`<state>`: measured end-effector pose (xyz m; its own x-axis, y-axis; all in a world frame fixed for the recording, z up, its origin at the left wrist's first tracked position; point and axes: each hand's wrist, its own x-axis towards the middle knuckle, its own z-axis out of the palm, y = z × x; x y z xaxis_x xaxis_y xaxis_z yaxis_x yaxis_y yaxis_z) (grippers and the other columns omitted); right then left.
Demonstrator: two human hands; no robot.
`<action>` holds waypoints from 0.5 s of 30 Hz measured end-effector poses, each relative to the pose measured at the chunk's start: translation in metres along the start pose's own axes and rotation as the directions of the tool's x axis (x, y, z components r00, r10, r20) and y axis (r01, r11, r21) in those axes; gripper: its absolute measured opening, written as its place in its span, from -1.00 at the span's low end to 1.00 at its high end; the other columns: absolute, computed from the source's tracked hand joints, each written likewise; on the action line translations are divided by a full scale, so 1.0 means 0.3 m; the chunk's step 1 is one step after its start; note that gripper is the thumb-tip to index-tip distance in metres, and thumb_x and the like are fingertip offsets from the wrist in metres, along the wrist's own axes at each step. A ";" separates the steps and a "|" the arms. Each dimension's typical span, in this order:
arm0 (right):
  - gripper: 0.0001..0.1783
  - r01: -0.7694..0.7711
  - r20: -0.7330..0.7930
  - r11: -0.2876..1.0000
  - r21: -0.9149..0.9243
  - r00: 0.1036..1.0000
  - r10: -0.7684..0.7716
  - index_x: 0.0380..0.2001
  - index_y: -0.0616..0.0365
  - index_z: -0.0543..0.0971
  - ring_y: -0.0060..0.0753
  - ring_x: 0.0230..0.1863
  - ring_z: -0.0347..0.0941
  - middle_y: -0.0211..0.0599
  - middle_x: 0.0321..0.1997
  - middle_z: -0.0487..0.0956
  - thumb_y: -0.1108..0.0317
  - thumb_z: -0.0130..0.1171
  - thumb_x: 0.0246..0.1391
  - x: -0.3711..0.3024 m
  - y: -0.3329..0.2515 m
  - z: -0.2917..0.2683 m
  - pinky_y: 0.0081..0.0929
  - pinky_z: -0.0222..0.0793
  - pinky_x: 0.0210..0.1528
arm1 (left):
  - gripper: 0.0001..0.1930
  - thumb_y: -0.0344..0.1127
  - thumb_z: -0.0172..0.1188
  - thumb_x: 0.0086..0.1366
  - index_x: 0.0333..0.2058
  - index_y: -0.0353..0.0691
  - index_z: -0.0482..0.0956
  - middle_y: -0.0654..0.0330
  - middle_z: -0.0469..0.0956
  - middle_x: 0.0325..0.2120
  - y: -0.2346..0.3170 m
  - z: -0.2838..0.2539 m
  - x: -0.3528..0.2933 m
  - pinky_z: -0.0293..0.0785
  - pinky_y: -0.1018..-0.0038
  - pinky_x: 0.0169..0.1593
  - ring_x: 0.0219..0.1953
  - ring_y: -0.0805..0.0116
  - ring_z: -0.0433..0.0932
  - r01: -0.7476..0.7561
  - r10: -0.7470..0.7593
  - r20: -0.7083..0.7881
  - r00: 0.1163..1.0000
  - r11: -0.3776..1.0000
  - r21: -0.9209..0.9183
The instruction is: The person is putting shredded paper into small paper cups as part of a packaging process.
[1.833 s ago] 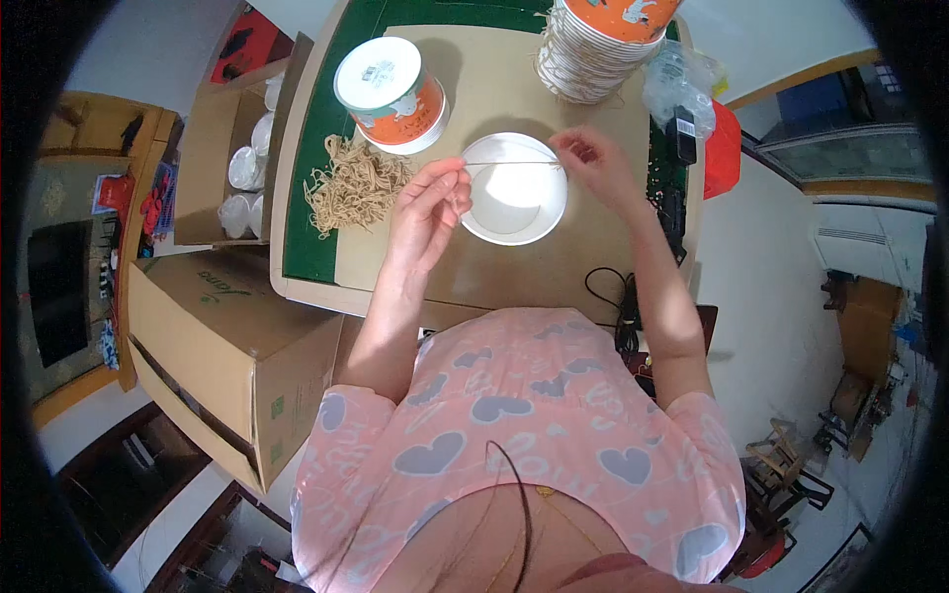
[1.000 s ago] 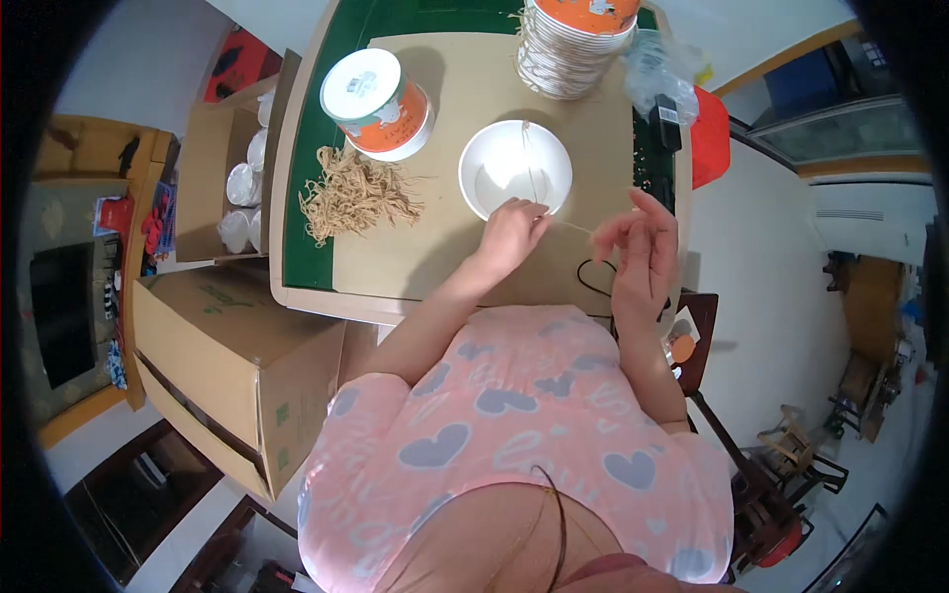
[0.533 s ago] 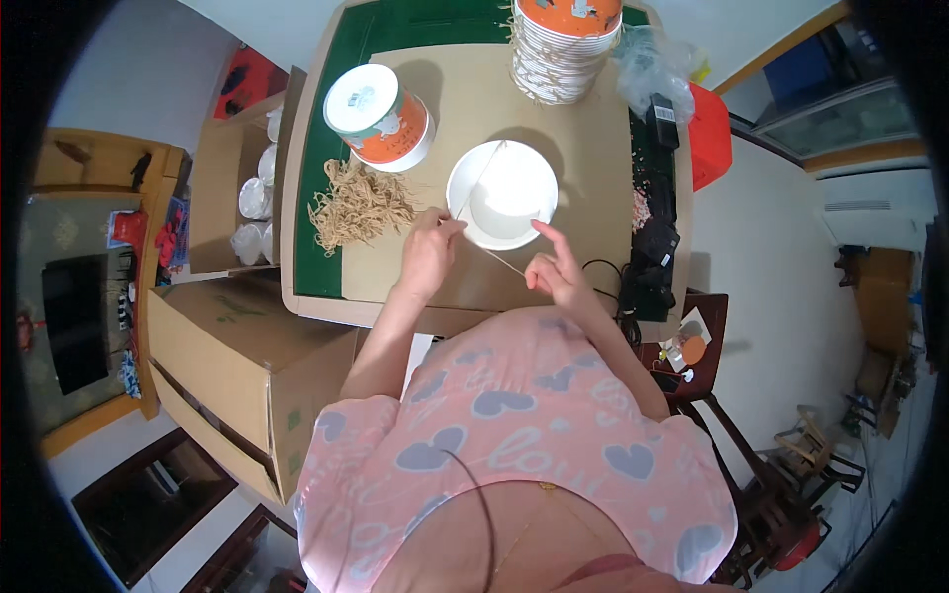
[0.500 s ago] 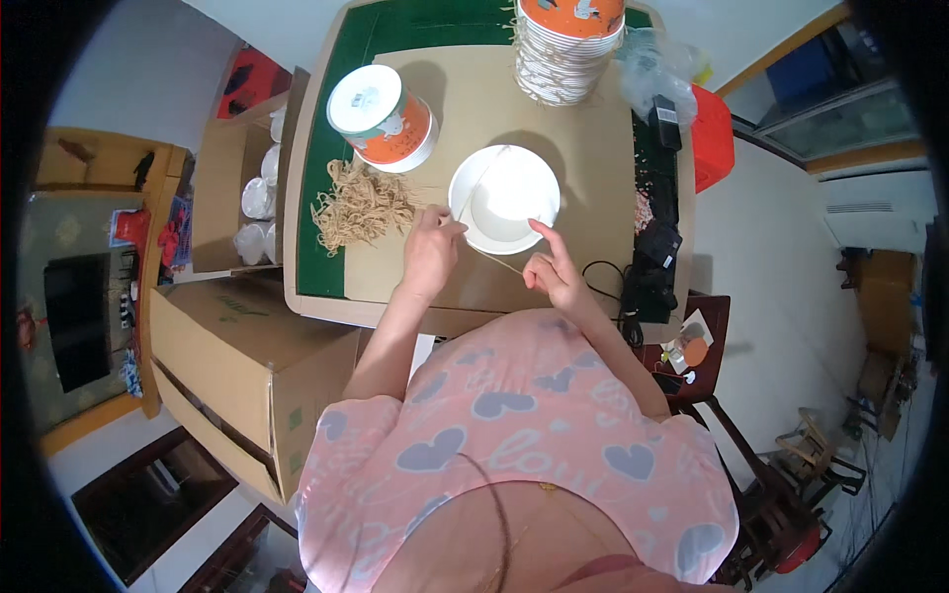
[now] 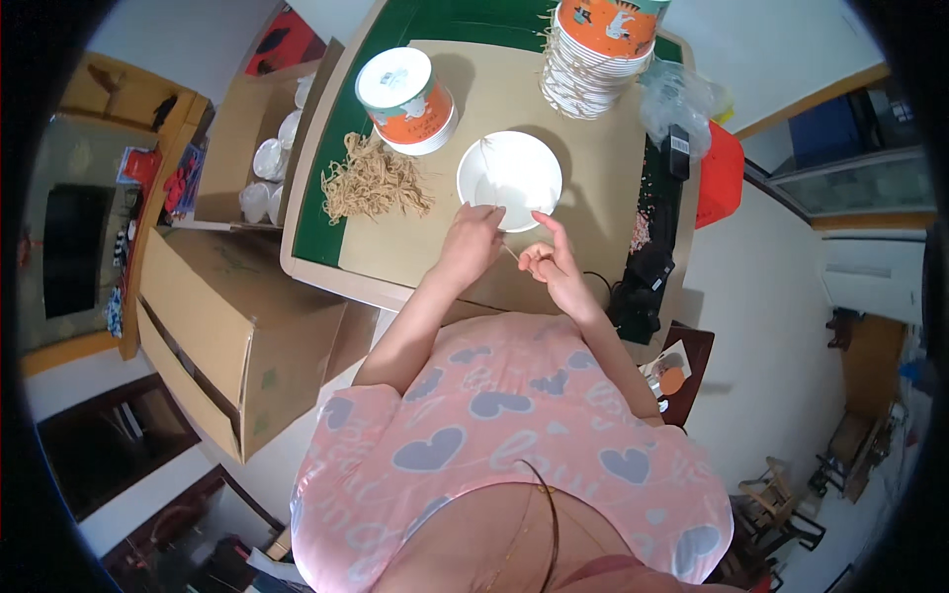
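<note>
A white paper tub (image 5: 509,173) stands on the cardboard sheet with its open mouth toward me. At its near left rim, my left hand (image 5: 473,245) is closed, pinching a thin tan cord (image 5: 511,254). Part of the cord stretches to my right hand (image 5: 559,265), whose lower fingers are curled round it. The right index finger reaches up to the tub's near right rim. A faint strand shows inside the tub near its far left wall. The fingertips of my left hand are partly hidden. Left of the tub lies a tangled pile of tan cords (image 5: 371,180).
Behind the pile stands an orange-printed tub with a white lid (image 5: 407,99). A tall stack of tubs (image 5: 598,64) with cords hanging off is at the far right. Plastic bags (image 5: 672,99), black devices (image 5: 647,267) and a red container (image 5: 720,173) line the right edge. Cardboard boxes (image 5: 242,316) stand left.
My left hand has moved right along the near rim, closer to my right hand. The cord span between them is shorter. The whole view has turned and shifted somewhat.
</note>
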<state>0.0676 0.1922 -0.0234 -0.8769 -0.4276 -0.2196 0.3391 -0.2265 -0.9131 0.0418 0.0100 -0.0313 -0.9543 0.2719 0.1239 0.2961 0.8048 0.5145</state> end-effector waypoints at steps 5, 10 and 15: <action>-0.26 0.031 0.044 0.995 -0.094 0.999 -0.027 0.31 -0.10 -0.12 -0.68 -0.44 0.19 -0.23 -0.25 0.49 0.65 -0.29 0.09 -0.005 -0.020 0.013 -0.76 0.15 -0.36 | -0.56 -0.54 0.21 -0.03 -0.08 -0.20 0.52 0.04 0.51 -0.21 0.051 -0.096 -0.064 0.35 0.28 0.05 -0.12 0.05 0.49 0.103 -0.090 -0.179 0.980 0.992 0.067; -0.20 -0.027 0.045 0.999 -0.028 0.999 0.028 0.34 -0.19 -0.25 -0.66 -0.40 0.22 -0.25 -0.23 0.49 0.66 -0.33 0.11 0.000 -0.026 0.052 -0.76 0.17 -0.33 | -0.71 -0.52 0.23 0.00 -0.22 -0.23 0.58 0.08 0.52 -0.29 0.112 -0.112 -0.081 0.47 0.35 -0.19 -0.27 0.13 0.53 -0.002 -0.044 -0.082 0.996 0.874 -0.487; -0.17 -0.051 0.003 0.993 -0.107 0.999 0.052 0.34 -0.22 -0.29 -0.65 -0.39 0.25 -0.28 -0.25 0.48 0.69 -0.35 0.10 0.024 0.009 0.075 -0.75 0.20 -0.33 | -0.74 -0.55 0.21 -0.05 -0.30 -0.20 0.59 0.18 0.50 -0.42 0.049 -0.096 -0.058 0.48 0.38 -0.32 -0.35 0.20 0.52 -0.160 0.155 -0.049 0.987 0.864 -0.478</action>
<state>0.0700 0.1688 -0.0195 -0.8573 -0.4411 -0.2654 0.3449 -0.1096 -0.9322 0.0616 0.0018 -0.0016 -0.8976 0.3675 0.2435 0.3887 0.3991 0.8304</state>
